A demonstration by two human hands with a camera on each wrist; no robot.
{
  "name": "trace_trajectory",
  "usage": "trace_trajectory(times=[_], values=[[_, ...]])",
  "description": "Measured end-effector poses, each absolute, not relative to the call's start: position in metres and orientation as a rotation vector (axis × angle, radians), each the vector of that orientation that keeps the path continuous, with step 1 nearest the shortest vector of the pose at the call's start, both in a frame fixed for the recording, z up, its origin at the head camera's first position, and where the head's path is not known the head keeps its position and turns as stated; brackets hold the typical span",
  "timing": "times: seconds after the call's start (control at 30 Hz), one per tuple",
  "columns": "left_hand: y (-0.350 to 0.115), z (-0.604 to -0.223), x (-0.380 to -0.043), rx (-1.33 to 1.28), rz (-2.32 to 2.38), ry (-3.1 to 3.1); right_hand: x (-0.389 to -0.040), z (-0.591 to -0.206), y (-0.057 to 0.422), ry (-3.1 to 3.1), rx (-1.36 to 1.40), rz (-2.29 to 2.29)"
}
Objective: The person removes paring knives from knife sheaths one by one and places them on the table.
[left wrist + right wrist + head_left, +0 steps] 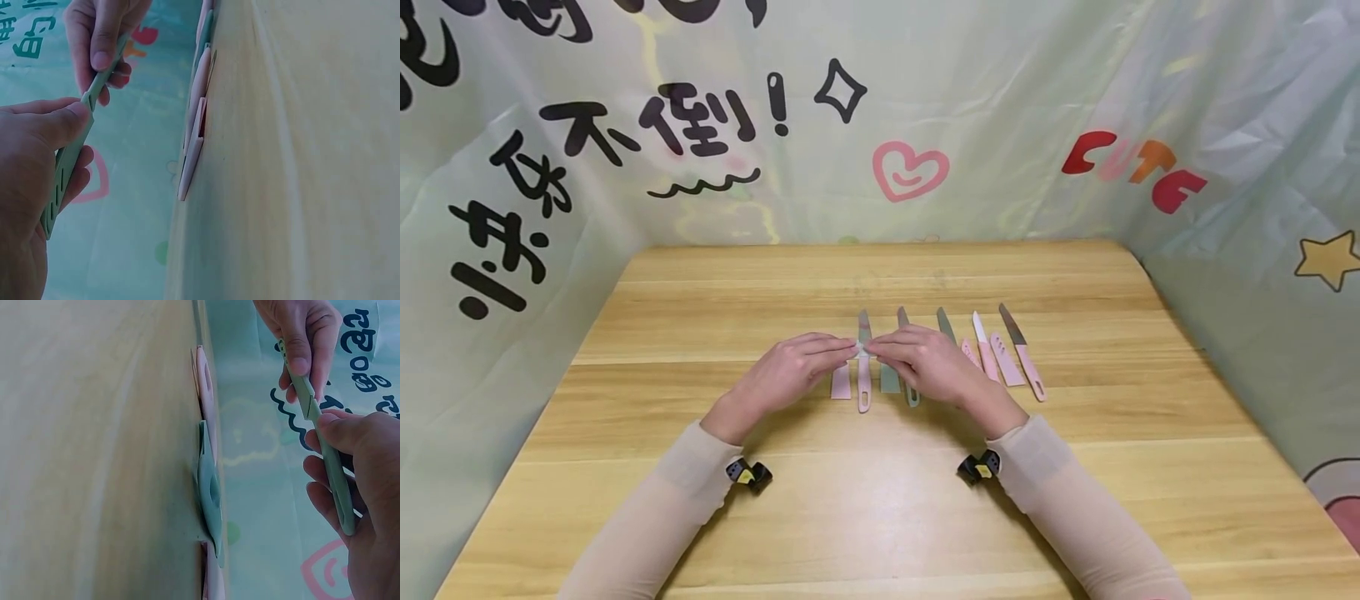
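Note:
My left hand grips a green slotted blade sheath between thumb and fingers. My right hand holds the handle of a green knife, thumb on top. Handle and sheath meet end to end between the hands, and no bare blade shows there. In the head view the fingers mostly hide this pair. Beneath the hands lie a pink-handled knife, a pink sheath, a green sheath and a green-handled knife.
Farther right on the wooden table lie a dark-bladed knife, partly behind my right hand, a small pink knife, pink sheath and another pink-handled knife. A printed cloth hangs around the table.

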State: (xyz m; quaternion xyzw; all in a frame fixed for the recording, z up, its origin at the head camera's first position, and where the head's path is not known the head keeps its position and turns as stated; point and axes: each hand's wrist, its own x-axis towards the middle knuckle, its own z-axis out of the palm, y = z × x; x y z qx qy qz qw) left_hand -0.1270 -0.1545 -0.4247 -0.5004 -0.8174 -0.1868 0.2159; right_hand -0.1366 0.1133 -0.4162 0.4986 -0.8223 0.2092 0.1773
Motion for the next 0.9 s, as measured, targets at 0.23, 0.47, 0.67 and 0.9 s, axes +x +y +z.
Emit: trace_trajectory(times=[0.23, 0.47, 0.67, 0.9], values=[[-0.1549, -0.4260, -0.1275, -1.378, -0.536, -2.277, -0.1371, -0.4171, 0.1144, -2.332, 1.410, 0.575], [-0.1545, -0.4261, -0.1271, -1.381, -0.531, -2.262, -0.1369, -0.4160, 0.1163, -2.321, 1.411, 0.568], [-0.1543, -0.4258, -0.1265, -1.378, -0.535, -2.260, -0.1368, -0.4150, 0.1171, -2.321, 1.408, 0.553], [-0.1549, -0.4255, -0.1274, -1.373, -0.540, -2.262, -0.1383, -0.4155, 0.1181, -2.314, 1.405, 0.538]])
